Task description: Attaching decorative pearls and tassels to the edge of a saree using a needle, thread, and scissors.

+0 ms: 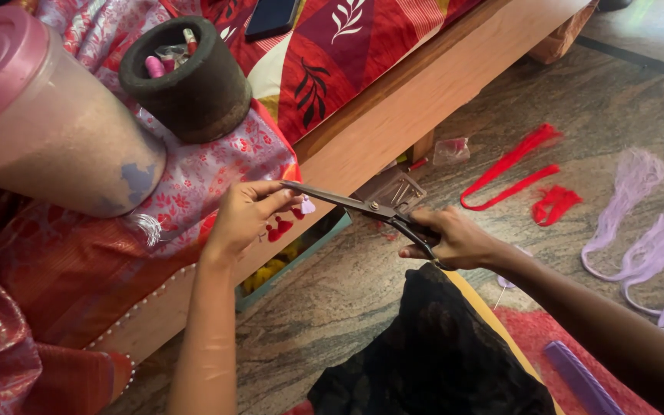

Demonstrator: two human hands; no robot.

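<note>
Cutting with scissors [363,206] beside wooden bed edge [393,115], stone floor [593,100].

The floor [601,100] is polished stone, mottled grey and brown, and daylight shines off it at the upper right. A low wooden bed frame [393,115] runs slantwise across the view, from the lower left to the upper right. A bedsheet [347,46] in red, maroon and cream with leaf patterns covers the bed. On the floor at the lower right lies part of a red mat [539,330] with a yellow edge.
</note>
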